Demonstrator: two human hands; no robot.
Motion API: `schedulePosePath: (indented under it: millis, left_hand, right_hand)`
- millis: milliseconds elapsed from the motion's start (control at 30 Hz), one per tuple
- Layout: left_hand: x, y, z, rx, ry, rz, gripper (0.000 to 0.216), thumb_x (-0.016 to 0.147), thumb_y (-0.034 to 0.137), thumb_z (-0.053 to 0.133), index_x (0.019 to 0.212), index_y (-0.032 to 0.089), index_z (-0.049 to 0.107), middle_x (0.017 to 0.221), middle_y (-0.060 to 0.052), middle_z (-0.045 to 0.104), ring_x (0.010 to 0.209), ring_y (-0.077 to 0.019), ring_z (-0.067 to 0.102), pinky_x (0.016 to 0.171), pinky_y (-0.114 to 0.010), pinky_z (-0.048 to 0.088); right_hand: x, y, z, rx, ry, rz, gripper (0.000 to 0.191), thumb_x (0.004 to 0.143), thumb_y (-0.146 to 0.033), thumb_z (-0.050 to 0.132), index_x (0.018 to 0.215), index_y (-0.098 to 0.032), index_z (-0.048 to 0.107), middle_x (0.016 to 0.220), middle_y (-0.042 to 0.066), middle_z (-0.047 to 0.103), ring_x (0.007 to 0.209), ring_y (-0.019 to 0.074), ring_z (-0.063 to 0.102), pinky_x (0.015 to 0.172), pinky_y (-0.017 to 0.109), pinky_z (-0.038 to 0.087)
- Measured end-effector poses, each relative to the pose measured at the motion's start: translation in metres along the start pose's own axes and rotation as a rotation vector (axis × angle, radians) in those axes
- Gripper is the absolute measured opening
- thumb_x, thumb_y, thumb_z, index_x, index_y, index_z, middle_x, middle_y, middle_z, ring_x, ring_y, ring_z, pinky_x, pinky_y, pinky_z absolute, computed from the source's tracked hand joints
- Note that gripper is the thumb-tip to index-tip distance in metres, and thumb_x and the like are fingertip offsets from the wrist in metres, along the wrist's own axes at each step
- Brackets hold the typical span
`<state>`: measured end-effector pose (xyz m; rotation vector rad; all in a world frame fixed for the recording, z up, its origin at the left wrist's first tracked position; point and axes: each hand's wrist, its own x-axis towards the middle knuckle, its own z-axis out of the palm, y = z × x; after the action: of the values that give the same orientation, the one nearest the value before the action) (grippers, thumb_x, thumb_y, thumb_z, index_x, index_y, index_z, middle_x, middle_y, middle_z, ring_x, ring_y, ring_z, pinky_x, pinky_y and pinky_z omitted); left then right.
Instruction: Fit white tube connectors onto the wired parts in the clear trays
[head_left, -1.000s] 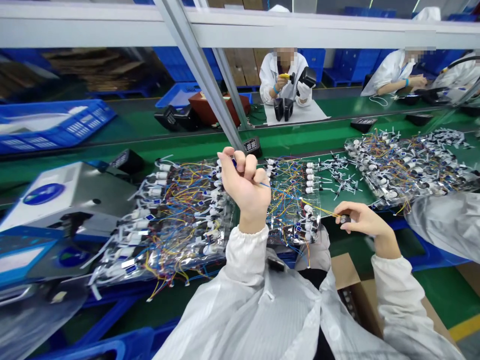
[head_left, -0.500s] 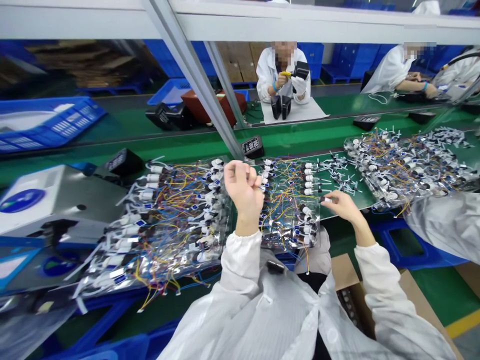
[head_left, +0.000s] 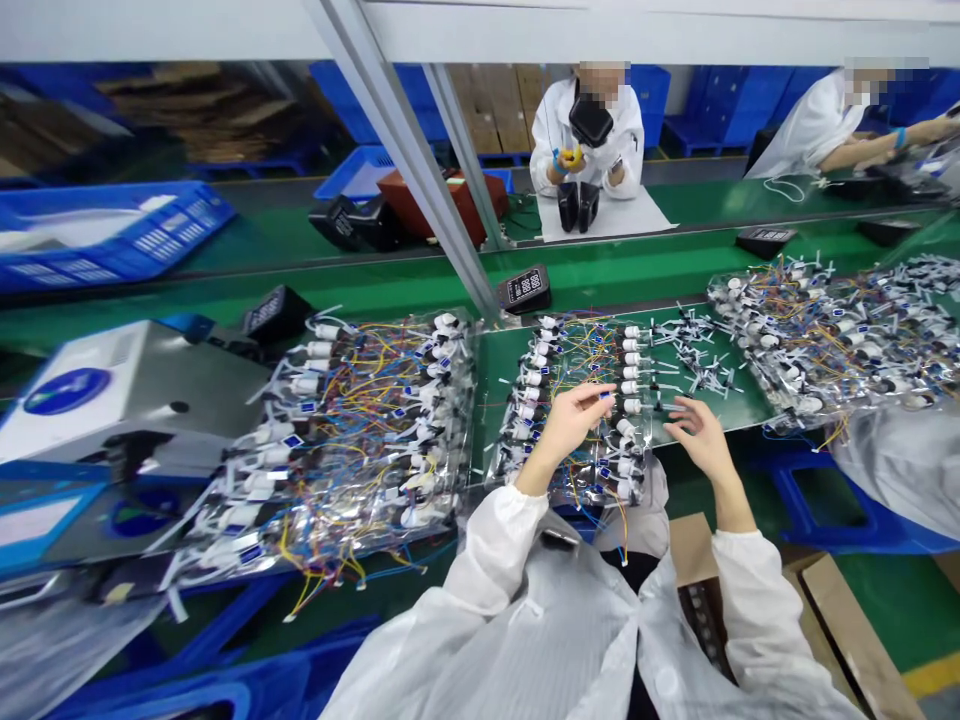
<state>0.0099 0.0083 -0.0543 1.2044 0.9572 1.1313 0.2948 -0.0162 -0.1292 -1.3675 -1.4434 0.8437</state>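
Note:
My left hand [head_left: 571, 418] reaches low over the middle clear bag of wired parts [head_left: 559, 362]. Its thumb and forefinger pinch a small blue-tagged wired part [head_left: 604, 396] at the row of white connectors. To its right my right hand [head_left: 696, 432] hovers just over the green table edge with fingers spread and nothing in them, beside a small black-and-white part [head_left: 661, 405]. Both arms wear white sleeves.
A bigger bag of wired parts [head_left: 360, 440] lies at left, another [head_left: 825, 330] at right, loose parts [head_left: 694, 352] between. A grey machine [head_left: 112, 390] stands far left. A black display unit [head_left: 525, 288] sits on the conveyor. A cardboard box [head_left: 832, 610] is below right. People work opposite.
My left hand came down from a raised fist to the middle bag. My right hand moved up from the table edge, let go of the small dark part and spread its fingers.

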Motion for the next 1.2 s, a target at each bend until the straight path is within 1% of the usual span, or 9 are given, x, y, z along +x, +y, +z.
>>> schedulePosePath:
  millis: [100, 200, 267, 333, 467, 667, 867, 1067, 1200]
  left_hand:
    - [0.004, -0.012, 0.009, 0.070, 0.005, 0.022, 0.033, 0.081, 0.036, 0.082, 0.108, 0.016, 0.081, 0.092, -0.008, 0.074, 0.063, -0.0100, 0.060, 0.057, -0.023, 0.048]
    - [0.011, -0.022, 0.016, 0.054, 0.007, -0.036, 0.038, 0.076, 0.034, 0.087, 0.108, 0.015, 0.080, 0.094, -0.010, 0.078, 0.074, -0.0146, 0.068, 0.069, -0.026, 0.055]
    - [0.014, -0.028, 0.018, 0.049, -0.002, -0.062, 0.039, 0.075, 0.035, 0.087, 0.106, 0.013, 0.080, 0.093, -0.010, 0.079, 0.075, -0.0158, 0.070, 0.073, -0.028, 0.057]
    - [0.017, -0.033, 0.018, 0.046, -0.007, -0.074, 0.038, 0.075, 0.036, 0.087, 0.106, 0.013, 0.080, 0.091, -0.011, 0.079, 0.073, -0.0156, 0.070, 0.074, -0.029, 0.057]
    - [0.022, -0.041, 0.017, 0.026, 0.031, -0.047, 0.038, 0.075, 0.037, 0.087, 0.104, 0.013, 0.080, 0.090, -0.011, 0.080, 0.072, -0.0164, 0.070, 0.073, -0.030, 0.058]
    - [0.028, -0.049, 0.011, 0.041, 0.081, 0.008, 0.036, 0.078, 0.040, 0.086, 0.101, 0.014, 0.081, 0.092, -0.010, 0.078, 0.071, -0.0149, 0.068, 0.068, -0.028, 0.058]
    - [0.031, -0.054, 0.011, 0.038, 0.101, -0.002, 0.034, 0.078, 0.040, 0.086, 0.100, 0.014, 0.082, 0.091, -0.009, 0.076, 0.067, -0.0134, 0.066, 0.065, -0.027, 0.057]
    - [0.033, -0.060, 0.011, 0.037, 0.098, 0.000, 0.035, 0.078, 0.040, 0.086, 0.101, 0.014, 0.082, 0.095, -0.010, 0.077, 0.072, -0.0148, 0.069, 0.067, -0.027, 0.058]
    - [0.033, -0.060, 0.011, 0.091, 0.084, 0.026, 0.033, 0.080, 0.040, 0.085, 0.102, 0.015, 0.082, 0.094, -0.011, 0.077, 0.077, -0.0174, 0.071, 0.071, -0.029, 0.059]
  right_hand:
    - [0.003, 0.007, 0.011, 0.190, 0.099, 0.088, 0.043, 0.082, -0.043, 0.080, 0.117, -0.022, 0.069, 0.118, 0.011, 0.071, 0.096, 0.0220, 0.072, 0.087, 0.039, 0.061]
    - [0.011, 0.000, 0.024, 0.210, 0.171, 0.052, 0.026, 0.085, -0.042, 0.077, 0.097, -0.020, 0.073, 0.093, 0.007, 0.074, 0.084, 0.0204, 0.071, 0.086, 0.039, 0.060]
    - [0.016, -0.007, 0.032, 0.207, 0.217, -0.003, 0.022, 0.086, -0.041, 0.076, 0.092, -0.020, 0.072, 0.093, 0.007, 0.074, 0.088, 0.0218, 0.072, 0.089, 0.040, 0.059]
    - [0.020, -0.015, 0.042, 0.275, 0.239, -0.017, 0.023, 0.085, -0.039, 0.077, 0.099, -0.022, 0.070, 0.095, 0.007, 0.074, 0.094, 0.0232, 0.073, 0.094, 0.042, 0.058]
    - [0.029, -0.028, 0.068, 0.426, 0.156, 0.029, 0.024, 0.084, -0.037, 0.078, 0.100, -0.024, 0.066, 0.089, 0.004, 0.072, 0.085, 0.0211, 0.072, 0.087, 0.040, 0.059]
    - [0.038, -0.039, 0.085, 0.353, 0.000, -0.073, 0.013, 0.086, -0.037, 0.076, 0.091, -0.024, 0.078, 0.099, 0.007, 0.070, 0.098, 0.0222, 0.067, 0.085, 0.037, 0.056]
    - [0.039, -0.035, 0.088, 0.439, 0.033, -0.003, 0.009, 0.084, -0.032, 0.081, 0.090, -0.025, 0.082, 0.098, 0.005, 0.072, 0.092, 0.0195, 0.068, 0.081, 0.034, 0.055]
    - [0.038, -0.030, 0.092, 0.424, 0.050, 0.116, 0.026, 0.080, -0.036, 0.084, 0.102, -0.023, 0.079, 0.092, 0.005, 0.076, 0.083, 0.0184, 0.071, 0.081, 0.034, 0.058]
    - [0.038, -0.027, 0.092, 0.427, 0.062, 0.143, 0.029, 0.079, -0.036, 0.084, 0.104, -0.023, 0.077, 0.091, 0.006, 0.078, 0.083, 0.0194, 0.073, 0.082, 0.035, 0.060]
